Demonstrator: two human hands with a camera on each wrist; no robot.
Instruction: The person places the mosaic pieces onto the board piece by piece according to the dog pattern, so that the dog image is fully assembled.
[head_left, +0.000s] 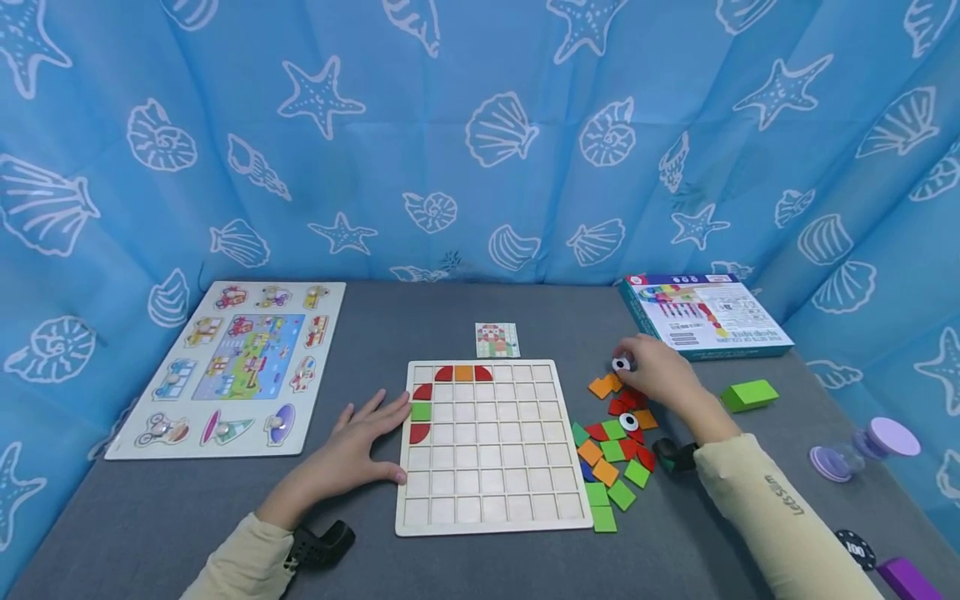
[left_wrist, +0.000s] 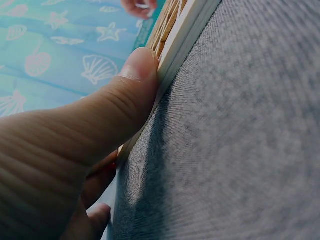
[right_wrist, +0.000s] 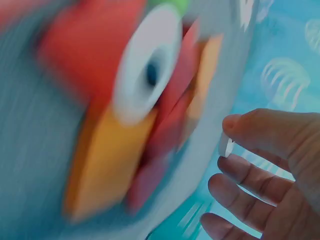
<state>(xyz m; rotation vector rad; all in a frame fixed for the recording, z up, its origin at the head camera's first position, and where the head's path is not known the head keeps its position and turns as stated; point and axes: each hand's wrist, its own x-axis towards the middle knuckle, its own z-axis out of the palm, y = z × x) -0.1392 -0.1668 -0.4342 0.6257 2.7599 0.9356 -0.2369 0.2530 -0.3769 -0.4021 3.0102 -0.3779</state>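
A wooden grid board [head_left: 495, 528] lies in the middle of the table. Along its upper left cells sit red quarter-round tiles, an orange square tile [head_left: 464, 373] and a green square tile [head_left: 422, 412]. My left hand [head_left: 356, 450] rests at the board's left side, fingers spread, its thumb [left_wrist: 137, 67] touching the edge. To the right of the board, my right hand [head_left: 660, 372] pinches a white eye disc [right_wrist: 226, 145] between thumb and index finger. Below that hand lies a loose heap of red, orange and green tiles [head_left: 611, 451], with another eye disc [head_left: 628, 422] on top.
A small pattern card [head_left: 497, 340] lies behind the board. At the left is a picture knob puzzle [head_left: 315, 300]; a game box [head_left: 705, 312] stands back right. Further right are a green block [head_left: 750, 395], a lilac-ended clear object [head_left: 862, 450], a black chip [head_left: 855, 550] and a purple block [head_left: 909, 578].
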